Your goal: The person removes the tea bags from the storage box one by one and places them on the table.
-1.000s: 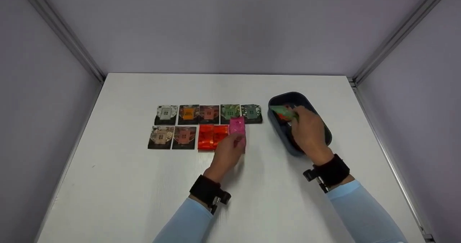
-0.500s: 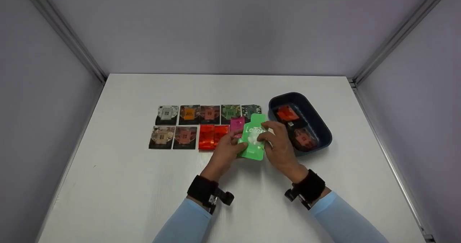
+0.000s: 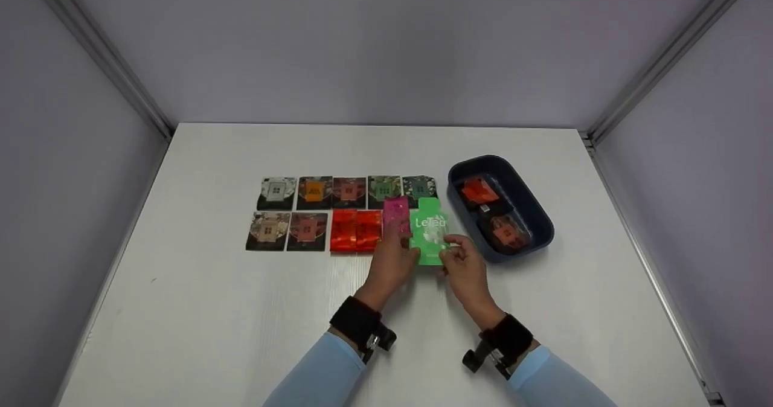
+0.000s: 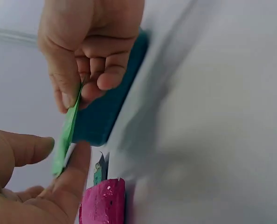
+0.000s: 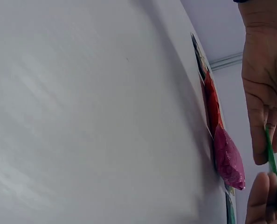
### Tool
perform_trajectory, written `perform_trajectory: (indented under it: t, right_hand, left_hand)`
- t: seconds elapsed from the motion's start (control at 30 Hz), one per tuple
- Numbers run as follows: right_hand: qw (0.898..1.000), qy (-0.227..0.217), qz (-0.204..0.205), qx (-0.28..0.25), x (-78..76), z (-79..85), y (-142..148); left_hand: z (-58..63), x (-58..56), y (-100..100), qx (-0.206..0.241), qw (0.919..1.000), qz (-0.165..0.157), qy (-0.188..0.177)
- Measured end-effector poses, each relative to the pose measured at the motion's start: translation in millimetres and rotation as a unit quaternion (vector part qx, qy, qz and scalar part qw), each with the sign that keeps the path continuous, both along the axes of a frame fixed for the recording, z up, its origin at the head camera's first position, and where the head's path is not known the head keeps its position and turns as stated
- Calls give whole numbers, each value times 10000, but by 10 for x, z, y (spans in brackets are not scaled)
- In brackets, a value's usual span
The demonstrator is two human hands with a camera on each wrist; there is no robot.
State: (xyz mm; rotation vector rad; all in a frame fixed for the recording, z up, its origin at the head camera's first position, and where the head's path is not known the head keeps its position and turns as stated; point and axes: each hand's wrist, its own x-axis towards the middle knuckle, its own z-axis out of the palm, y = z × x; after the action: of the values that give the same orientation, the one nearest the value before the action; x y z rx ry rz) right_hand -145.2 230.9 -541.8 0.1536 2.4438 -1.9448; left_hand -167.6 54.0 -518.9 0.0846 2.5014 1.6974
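Observation:
A green packet (image 3: 427, 238) with white lettering is held between my hands above the table. My right hand (image 3: 468, 277) pinches its right lower edge between thumb and fingers. On the left side, my left hand (image 3: 391, 265) has its thumb and fingers spread straight around the packet; the left wrist view shows the green packet (image 4: 66, 133) edge-on, resting against the fingers with a small gap to the thumb. Just left of it, a shiny pink packet (image 3: 396, 212) lies on the table, partly hidden by my left hand. Beside that lie two red packets (image 3: 356, 230).
Five black packets with coloured labels (image 3: 349, 192) form a back row; two more (image 3: 308, 230) lie front left. On the right, a dark blue bin (image 3: 534, 214) holds a red packet (image 3: 480, 189) and black packets (image 3: 508, 233). Grey walls enclose the white table (image 3: 211, 310).
My right hand brought the green packet out of the bin to my left hand. The packet was turned upright and shifted right of the pink packet, which my left hand let go.

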Motion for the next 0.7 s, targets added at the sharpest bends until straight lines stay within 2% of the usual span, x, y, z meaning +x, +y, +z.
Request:
perform_trajectory:
  t: [0.1,0.2,0.27,0.33,0.4,0.47,0.57,0.7]
  right_hand:
    - [9994,-127,-321,76,-32,-66,21]
    - [9984,-226,-423,315,-112,-116,46]
    - [9973,-264,-433,535,-180,-130,52]
    - [9951,-187,-373,901,-238,-144,51]
    - [9896,-22,-258,1415,-287,-166,43]
    - [9795,187,-132,2002,-322,-181,29]
    - [9611,460,54,2724,-361,-181,6]
    - [9389,607,184,3383,-392,-146,-22]
  left_hand:
    - [-51,18,0,-847,9954,-89,449]
    - [-104,30,-15,-1628,9797,-66,1168]
    - [-128,28,-25,-2181,9611,-60,1692]
    - [-143,18,-34,-2814,9376,-160,2038]
    - [-154,11,-42,-3373,9157,-366,2152]
    - [-163,2,-49,-3738,9011,-641,2103]
    - [-177,-2,-54,-3964,8923,-918,1957]
    - [-191,-7,-54,-4009,8874,-1000,2046]
